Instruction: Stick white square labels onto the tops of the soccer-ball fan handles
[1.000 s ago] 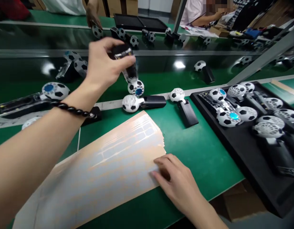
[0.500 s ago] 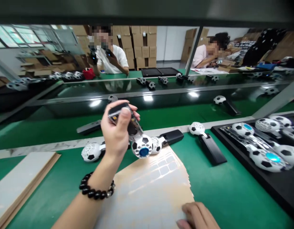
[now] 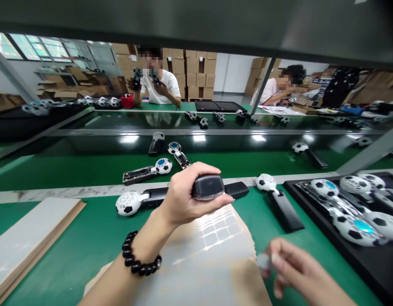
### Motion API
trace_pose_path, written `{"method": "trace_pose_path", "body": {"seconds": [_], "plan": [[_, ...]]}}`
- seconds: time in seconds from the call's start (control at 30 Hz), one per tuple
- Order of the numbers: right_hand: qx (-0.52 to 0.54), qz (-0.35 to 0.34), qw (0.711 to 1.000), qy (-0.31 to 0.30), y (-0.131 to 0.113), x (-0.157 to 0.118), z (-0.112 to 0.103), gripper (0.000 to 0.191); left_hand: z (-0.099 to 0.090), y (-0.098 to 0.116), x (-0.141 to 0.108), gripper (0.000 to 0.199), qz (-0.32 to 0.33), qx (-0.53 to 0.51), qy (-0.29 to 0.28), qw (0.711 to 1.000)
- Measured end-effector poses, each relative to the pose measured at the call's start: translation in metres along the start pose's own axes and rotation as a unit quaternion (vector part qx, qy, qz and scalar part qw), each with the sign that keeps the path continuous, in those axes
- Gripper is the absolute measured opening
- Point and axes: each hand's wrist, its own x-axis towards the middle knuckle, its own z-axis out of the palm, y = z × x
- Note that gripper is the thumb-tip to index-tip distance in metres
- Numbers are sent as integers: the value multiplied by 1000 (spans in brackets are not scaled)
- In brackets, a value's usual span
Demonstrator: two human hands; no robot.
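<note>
My left hand [image 3: 183, 197], with a black bead bracelet [image 3: 140, 259] at its wrist, is closed around a black-handled device [image 3: 209, 187]. The handle's blunt end faces me, and its other end is hidden. Below it lies a stack of pale sheets [image 3: 186, 272] marked with small squares. At the stack's right edge, my right hand [image 3: 292, 263] pinches a small pale translucent square sticker [image 3: 263, 261] between thumb and fingertips. Near my left wrist rests another device with a soccer-ball head [image 3: 128, 203].
A black tray [image 3: 343, 250] holding several ball-headed devices stands at the right. A second sheet stack [image 3: 33, 242] lies left. Beyond the pale rail [image 3: 97, 192], more devices sit on a green belt [image 3: 234, 157]. Two people sit opposite under an overhead shelf [image 3: 196, 34].
My left hand has moved right and turned the device so the handle's end faces me, its ball head now out of sight. My right hand has lifted off the sheets, holding the small square.
</note>
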Motion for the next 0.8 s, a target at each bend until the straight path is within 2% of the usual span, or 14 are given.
{"method": "trace_pose_path", "body": {"seconds": [0.07, 0.13, 0.2, 0.27, 0.4, 0.67, 0.8], "plan": [[33, -39, 999, -9, -42, 5, 8, 55, -2, 0, 1, 38, 37, 17, -9, 999], [50, -106, 993, -27, -78, 10, 23, 45, -4, 2, 3, 37, 61, 30, -18, 998], [54, -179, 981, -48, -104, 18, 40, 32, -6, 4, 5, 33, 74, 47, -32, 996], [59, -222, 971, -65, -119, 27, 56, 24, -8, 5, 7, 30, 84, 67, -40, 993], [68, -223, 969, -86, -124, 41, 70, 20, -12, 4, 8, 30, 94, 96, -42, 990], [44, -237, 968, -65, -120, 46, 69, 17, -9, 0, 7, 29, 91, 114, -48, 988], [54, -227, 970, -74, -121, 47, 68, 18, -8, -2, 5, 32, 87, 104, -48, 990]]}}
